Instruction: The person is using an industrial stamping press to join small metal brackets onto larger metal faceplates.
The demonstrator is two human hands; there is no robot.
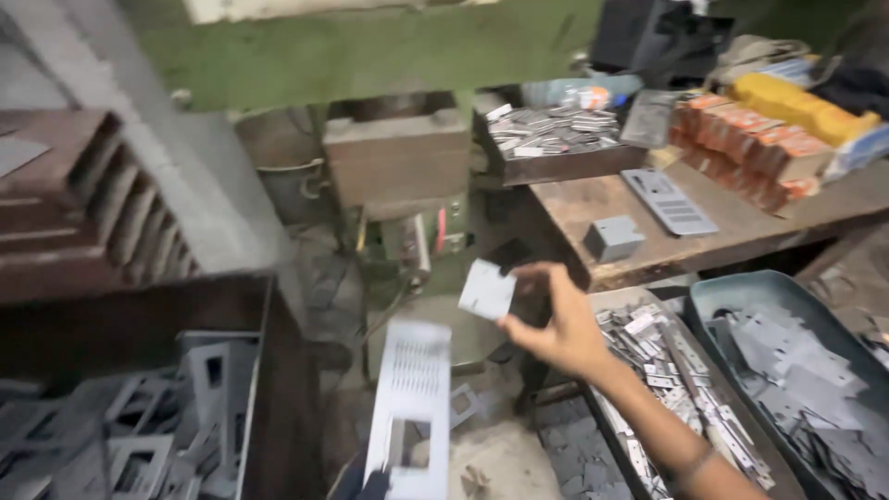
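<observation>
Long plate: the perforated metal plate (412,407) stands in front of me with its long axis running nearly straight away from me, leaning slightly left at the near end. The slotted part is at the far end and a square cut-out sits near the close end.
Small plate: one small square metal piece (487,289) is out ahead of my right hand, tilted, with one corner pointing down toward my fingers.
Right hand: my right hand (560,324) reaches out from the lower right, fingers partly closed. The fingertips pinch the small square piece at its lower right edge.
Left hand: my left hand (370,483) is only a dark blur at the bottom edge under the long plate. It seems to be at the plate's near end, but I cannot tell how far open it is.
Count in hand: one long plate and one small square piece.
Left bin: one dark bin (259,370) at my left, holding a heap of frame-shaped stampings, too many and too blurred to count.
Right trays: two trays, a tray of small strips (620,298) just under my right forearm and a teal tray (732,287) of flat grey pieces beside it.
Tabletop: the wooden tabletop (741,231) beyond carries one grey block (612,237), one slotted plate (669,201) lying flat, and a row of orange-topped packets (745,148).
</observation>
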